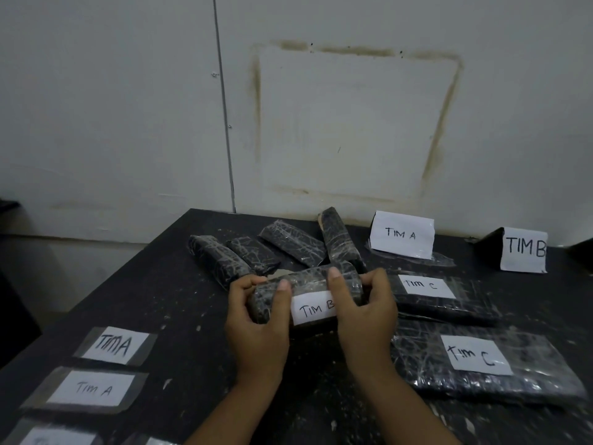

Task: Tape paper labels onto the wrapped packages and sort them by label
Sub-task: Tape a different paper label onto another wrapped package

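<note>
A black wrapped package with a white "TIM B" label is held above the table's middle. My left hand grips its left end and my right hand grips its right end, thumb over the label's edge. Several unlabelled black packages lie behind it. Two flat packages labelled "TIM C" lie at the right. Loose taped paper labels reading "TIM A" lie at the front left.
The black, paint-flecked table ends at a left edge and meets a white wall behind. Standing signs "TIM A" and "TIM B" are at the back right. Another label is partly cut off at the bottom left.
</note>
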Demonstrator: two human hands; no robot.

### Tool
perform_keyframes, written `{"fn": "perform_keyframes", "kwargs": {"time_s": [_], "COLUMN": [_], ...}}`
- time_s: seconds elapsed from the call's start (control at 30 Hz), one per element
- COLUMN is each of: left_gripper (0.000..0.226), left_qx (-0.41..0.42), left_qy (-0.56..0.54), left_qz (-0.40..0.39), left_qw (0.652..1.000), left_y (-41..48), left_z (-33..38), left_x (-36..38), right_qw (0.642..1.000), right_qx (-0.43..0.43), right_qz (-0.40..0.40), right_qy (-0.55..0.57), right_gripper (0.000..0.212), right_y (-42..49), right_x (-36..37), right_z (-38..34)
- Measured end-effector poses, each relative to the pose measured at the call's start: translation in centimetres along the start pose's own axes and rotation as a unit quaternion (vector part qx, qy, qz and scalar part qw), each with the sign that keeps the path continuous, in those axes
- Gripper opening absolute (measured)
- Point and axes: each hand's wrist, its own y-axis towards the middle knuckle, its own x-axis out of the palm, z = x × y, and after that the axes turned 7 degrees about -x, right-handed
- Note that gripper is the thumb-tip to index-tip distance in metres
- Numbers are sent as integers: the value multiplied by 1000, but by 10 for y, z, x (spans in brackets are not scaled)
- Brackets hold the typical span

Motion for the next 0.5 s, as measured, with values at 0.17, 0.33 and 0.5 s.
{"fn": "perform_keyframes", "kwargs": {"time_s": [0.17, 0.33, 0.5], "left_gripper": [16, 11, 31], "left_qx": [-14, -35, -125], "left_qy": [-17, -18, -58], "left_qz": [-2, -7, -21], "left_qw": [1000, 999, 990], "left_y": [8, 15, 17], "left_z": [-7, -12, -14], "left_x": [-5, -7, -8], "right_qw": [998, 997, 994], "right_qx": [-33, -79, -92], "right_qz": [21, 20, -22], "right_qy": [42, 10, -45], "right_gripper": [40, 47, 42], "right_y": [1, 1, -1], "right_x": [-3, -5, -10], "right_z": [11, 11, 13]}}
